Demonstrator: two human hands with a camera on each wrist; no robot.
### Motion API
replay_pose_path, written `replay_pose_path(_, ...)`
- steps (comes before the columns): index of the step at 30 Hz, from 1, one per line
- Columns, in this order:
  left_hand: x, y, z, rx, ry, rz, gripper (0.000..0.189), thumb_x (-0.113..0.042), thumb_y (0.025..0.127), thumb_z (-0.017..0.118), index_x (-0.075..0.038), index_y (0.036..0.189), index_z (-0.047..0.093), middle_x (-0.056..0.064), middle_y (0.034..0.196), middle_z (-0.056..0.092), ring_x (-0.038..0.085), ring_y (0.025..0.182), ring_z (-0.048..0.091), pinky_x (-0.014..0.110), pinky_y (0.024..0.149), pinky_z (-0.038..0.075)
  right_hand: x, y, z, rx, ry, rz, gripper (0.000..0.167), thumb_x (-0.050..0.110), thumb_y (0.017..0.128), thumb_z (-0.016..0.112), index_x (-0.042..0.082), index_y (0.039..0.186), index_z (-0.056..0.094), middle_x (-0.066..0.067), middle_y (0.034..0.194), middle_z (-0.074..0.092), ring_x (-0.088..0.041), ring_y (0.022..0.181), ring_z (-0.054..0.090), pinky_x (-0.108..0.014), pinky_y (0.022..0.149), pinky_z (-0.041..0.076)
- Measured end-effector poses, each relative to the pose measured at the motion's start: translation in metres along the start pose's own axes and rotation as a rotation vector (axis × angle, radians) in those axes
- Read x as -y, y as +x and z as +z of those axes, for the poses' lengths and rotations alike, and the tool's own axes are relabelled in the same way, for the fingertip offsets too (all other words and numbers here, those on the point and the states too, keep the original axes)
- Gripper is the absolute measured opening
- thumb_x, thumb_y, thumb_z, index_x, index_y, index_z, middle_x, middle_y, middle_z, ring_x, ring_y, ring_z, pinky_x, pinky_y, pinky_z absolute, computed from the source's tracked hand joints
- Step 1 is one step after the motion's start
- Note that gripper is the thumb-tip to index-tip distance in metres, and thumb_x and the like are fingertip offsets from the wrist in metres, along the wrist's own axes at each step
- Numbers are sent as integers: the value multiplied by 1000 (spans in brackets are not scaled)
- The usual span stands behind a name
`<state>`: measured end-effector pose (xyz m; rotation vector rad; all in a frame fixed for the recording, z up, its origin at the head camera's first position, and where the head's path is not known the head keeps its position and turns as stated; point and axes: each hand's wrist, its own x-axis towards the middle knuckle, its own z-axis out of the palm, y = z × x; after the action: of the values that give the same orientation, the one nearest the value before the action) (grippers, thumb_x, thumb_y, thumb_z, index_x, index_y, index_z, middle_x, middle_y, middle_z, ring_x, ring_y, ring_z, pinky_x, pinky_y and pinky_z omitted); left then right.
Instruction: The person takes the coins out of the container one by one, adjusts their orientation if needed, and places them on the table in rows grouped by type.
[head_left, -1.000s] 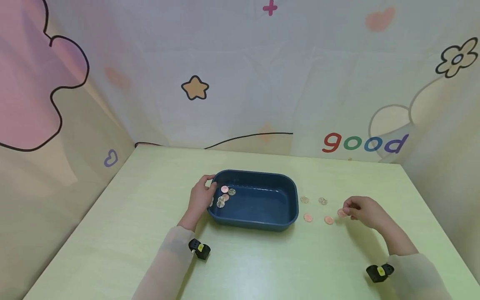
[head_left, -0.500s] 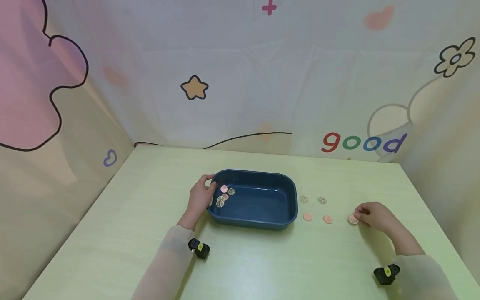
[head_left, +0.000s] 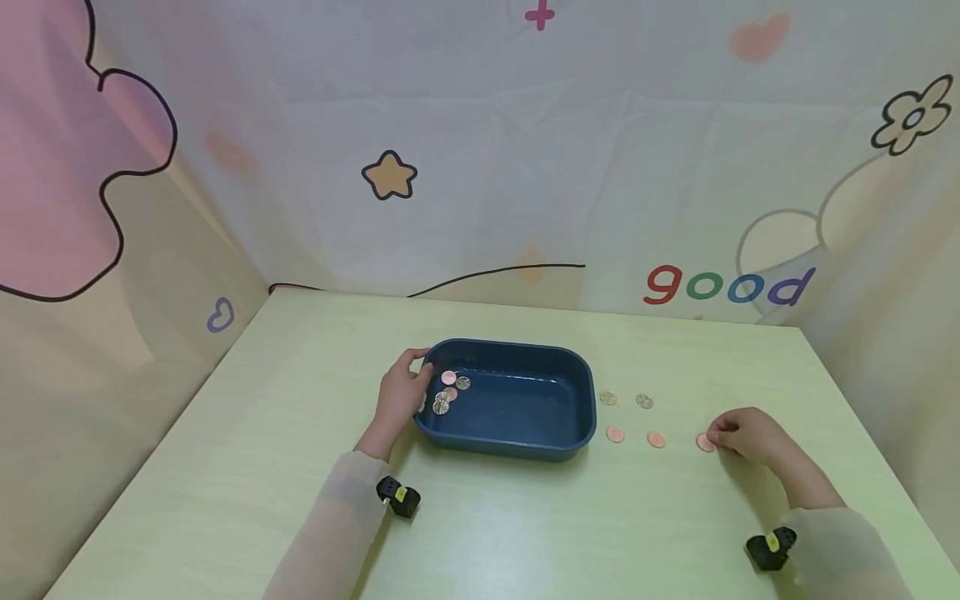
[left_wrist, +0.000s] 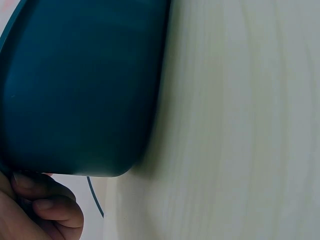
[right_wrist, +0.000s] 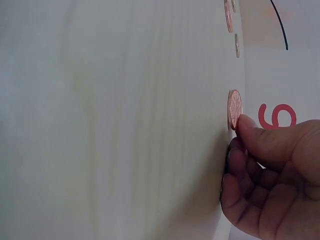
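Note:
My left hand (head_left: pixel 401 390) grips the left end of a dark blue rectangular tray (head_left: pixel 510 448), its thumb over the rim. In the left wrist view, curled fingers (left_wrist: pixel 60 210) lie against the tray's end wall (left_wrist: pixel 80 100). Inside the tray, at its left end, sit several copper and silver coins (head_left: pixel 448 378). My right hand (head_left: pixel 750 435) pinches the edge of a copper coin (head_left: pixel 704 442) low at the tabletop. In the right wrist view that coin (right_wrist: pixel 234 109) leans slightly, with the thumb on its near edge; whether it fully touches the table I cannot tell.
Between tray and right hand lie two silver coins, a left one (head_left: pixel 608 398) and a right one (head_left: pixel 644 401). Nearer me are two copper coins (head_left: pixel 615 434). A printed cloth backdrop (head_left: pixel 480 200) stands behind the pale table (head_left: pixel 480 525).
My right hand has moved right and a little nearer me with the copper coin, then lowered slightly. The left hand and the tray have stayed in place.

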<state>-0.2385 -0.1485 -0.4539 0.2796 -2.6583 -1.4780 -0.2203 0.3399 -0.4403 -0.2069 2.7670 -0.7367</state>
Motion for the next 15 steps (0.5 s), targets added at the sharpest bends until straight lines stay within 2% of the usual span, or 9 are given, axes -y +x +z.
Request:
replay_pose_path(11,0,0,1,4,-11,8,40,-18,103,55,-7,142,58,-6,54,39,8,48,39,23,51,32,5,1,3,10,-48,1,18,6,98,62,-11,94,68,-19,88,65,-20,79,53,-32,70,43)
replay_pose_path(15,1,2,1,0,-9,-1,40,-19,103,55,-7,142,58,-6,54,41,8,48,40,22,50,33,9,3,3,-3,-77,4,18,6,98,62,-10,92,68,-20,88,66,-20,78,54,-31,70,43)
